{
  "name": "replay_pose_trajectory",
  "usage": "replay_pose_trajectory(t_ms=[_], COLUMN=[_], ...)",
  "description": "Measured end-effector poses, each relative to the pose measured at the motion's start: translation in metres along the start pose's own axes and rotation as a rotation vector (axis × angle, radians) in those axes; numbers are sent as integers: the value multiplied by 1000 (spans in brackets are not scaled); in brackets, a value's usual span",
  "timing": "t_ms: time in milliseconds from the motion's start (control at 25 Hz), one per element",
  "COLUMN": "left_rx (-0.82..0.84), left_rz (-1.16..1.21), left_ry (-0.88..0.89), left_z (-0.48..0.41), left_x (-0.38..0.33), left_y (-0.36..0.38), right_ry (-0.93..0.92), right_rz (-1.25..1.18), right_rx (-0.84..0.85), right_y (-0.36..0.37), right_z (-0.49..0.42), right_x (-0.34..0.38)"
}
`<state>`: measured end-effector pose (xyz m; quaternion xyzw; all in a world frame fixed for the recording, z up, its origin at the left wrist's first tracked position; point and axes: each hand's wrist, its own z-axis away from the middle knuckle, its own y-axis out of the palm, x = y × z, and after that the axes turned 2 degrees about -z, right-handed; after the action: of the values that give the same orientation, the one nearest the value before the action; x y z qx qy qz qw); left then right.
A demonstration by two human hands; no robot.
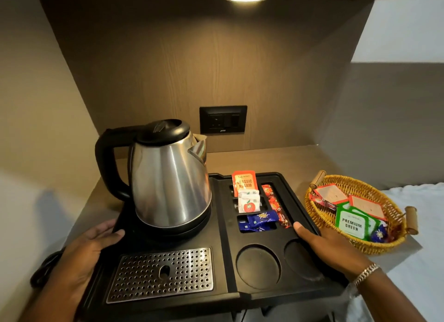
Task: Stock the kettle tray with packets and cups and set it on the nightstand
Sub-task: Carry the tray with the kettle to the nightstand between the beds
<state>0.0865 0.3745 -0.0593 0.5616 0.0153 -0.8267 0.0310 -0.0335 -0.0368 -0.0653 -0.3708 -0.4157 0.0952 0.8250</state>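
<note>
While left hand (89,249), right hand (329,245) grip tray (224,240), fingers perhaps underneath.

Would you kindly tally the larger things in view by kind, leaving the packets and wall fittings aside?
Kettle: 1
Black tray: 1
Metal drip grille: 1
Wicker basket: 1
Total: 4

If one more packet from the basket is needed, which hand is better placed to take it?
Probably the right hand: it holds the tray edge beside the basket. The left hand holds the far edge, past the kettle.
</note>
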Motion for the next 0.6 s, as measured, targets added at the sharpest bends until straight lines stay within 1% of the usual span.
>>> replay_pose_trajectory(t_ms=[80,160,280,320,440,520,600], left_rx=[-13,-16,23,25,-68,-73,-81], left_rz=[2,-16,15,28,45,75,98], left_ry=[-8,-20,-104,-108,-77,-53,-77], left_z=[17,34,65,77,116,145,168], left_x=[1,4,10,12,18,26,38], left_y=[-1,-2,1,2,4,1,-4], right_ry=[7,-40,-110,-125,-167,-188,-178], right_rz=[-131,-219,-248,-255,-250,-245,-258], right_rx=[43,68,97,101,98,101,107], right_y=[-3,-6,-14,-16,-25,-29,-32], right_z=[7,15,30,34,55,71,86], right_x=[-7,-16,-32,-39,-61,-77,-91])
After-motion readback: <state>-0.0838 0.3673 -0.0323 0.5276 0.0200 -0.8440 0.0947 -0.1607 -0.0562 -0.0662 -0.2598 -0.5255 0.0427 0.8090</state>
